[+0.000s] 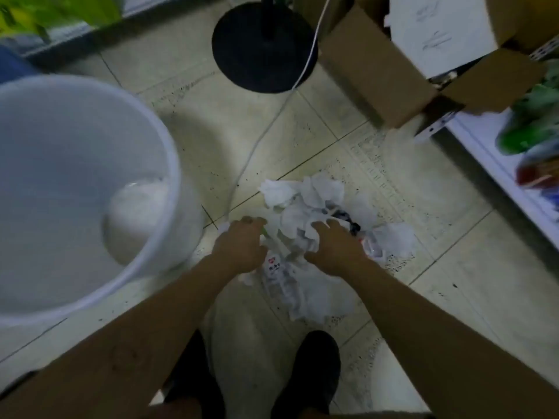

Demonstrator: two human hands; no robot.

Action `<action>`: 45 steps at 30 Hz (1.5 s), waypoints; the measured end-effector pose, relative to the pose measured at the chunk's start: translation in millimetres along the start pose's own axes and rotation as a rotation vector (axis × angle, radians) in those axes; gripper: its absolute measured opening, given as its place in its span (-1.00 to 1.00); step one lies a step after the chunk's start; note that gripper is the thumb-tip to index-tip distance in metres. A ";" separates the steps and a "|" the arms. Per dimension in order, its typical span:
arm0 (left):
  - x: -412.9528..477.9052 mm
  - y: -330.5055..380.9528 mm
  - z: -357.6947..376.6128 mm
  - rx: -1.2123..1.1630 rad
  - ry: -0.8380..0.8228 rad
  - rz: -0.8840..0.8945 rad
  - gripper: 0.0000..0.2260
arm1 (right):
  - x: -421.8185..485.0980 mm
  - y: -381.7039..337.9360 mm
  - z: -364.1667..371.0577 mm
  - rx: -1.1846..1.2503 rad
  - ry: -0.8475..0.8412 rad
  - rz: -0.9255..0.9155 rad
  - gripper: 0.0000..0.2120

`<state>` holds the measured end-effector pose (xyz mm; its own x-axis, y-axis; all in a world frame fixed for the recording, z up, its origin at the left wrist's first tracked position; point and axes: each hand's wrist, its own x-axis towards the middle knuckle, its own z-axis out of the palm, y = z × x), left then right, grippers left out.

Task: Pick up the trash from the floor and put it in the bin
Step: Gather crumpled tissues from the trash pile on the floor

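Floor (302, 140) of pale tile holds crumpled trash (305, 207); left hand (239, 246) and right hand (334, 247) clutch it between bin (169, 164) and cardboard box (372, 74).

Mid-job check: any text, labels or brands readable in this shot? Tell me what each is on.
Wrapper in the trash pile, by the left hand: red logo and dark characters, too blurred to read.
White sheet on the cardboard box: faint grey marks, illegible.
Shelf packets: print blurred.
Nothing else.

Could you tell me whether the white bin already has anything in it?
Not empty: the white bin holds some pale crumpled material at its bottom; what exactly it is cannot be told.
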<state>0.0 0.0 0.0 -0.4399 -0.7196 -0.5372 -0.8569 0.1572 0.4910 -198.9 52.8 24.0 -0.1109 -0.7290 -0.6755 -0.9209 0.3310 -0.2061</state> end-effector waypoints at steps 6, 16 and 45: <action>55.5 -76.0 73.9 0.235 0.109 -0.158 -0.39 | 94.2 37.3 51.8 -0.237 0.051 0.128 -0.26; 65.7 -162.2 112.9 0.228 0.151 -0.027 -0.29 | 150.1 54.6 61.4 -0.173 0.150 -0.001 -0.63; 67.7 8.6 -47.3 -0.126 0.682 0.281 -0.89 | 93.6 0.8 -46.0 1.249 0.104 -0.292 -0.74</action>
<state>-24.4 -79.3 0.3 -0.3381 -0.9299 0.1444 -0.6816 0.3478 0.6437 -227.2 -42.8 -6.9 -0.0457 -0.8936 -0.4465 0.0506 0.4443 -0.8944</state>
